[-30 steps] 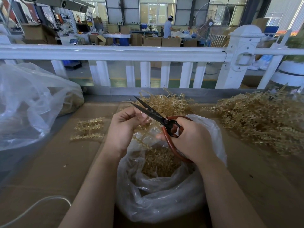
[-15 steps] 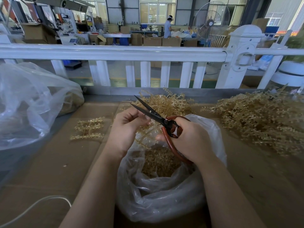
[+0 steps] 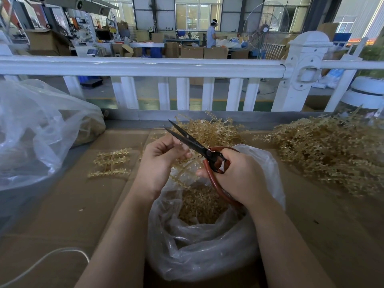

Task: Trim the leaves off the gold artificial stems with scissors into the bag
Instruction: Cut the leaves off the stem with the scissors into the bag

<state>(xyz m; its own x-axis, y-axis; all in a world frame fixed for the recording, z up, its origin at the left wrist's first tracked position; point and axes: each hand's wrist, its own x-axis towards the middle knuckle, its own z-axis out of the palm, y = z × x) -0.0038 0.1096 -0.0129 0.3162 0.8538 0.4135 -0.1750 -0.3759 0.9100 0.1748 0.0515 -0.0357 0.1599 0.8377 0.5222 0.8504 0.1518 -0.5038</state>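
Brown cardboard covers the bench (image 3: 62,204), and a clear plastic bag (image 3: 207,252) stands open in the middle of it, with gold clippings heaped inside. Behind the bag lies a small pile of gold stems (image 3: 209,129); to the right of the bag a much larger heap (image 3: 332,154) spreads toward the bench edge; to the left of the bag a few trimmed stems (image 3: 112,163) lie flat on the cardboard. Farther left of the bag sits a big crumpled plastic sheet (image 3: 37,132), and a white cable (image 3: 41,260) curves across the near left corner. Behind the bag a white railing (image 3: 145,66) crosses the whole view; past it a workshop floor holds cardboard boxes, a standing fan (image 3: 266,28) and a person (image 3: 212,34) at a far table.

Above the bag's mouth, the left hand (image 3: 160,163) has its fingers curled, pinching a gold stem (image 3: 182,173) that hangs over the opening. The right hand (image 3: 241,175) grips the red handles of the scissors (image 3: 195,144), blades parted and pointing up and away to the left.

Compared with half a second before, the hands, the scissors and the stem sit almost exactly where they were; the blades remain parted by about the same amount.
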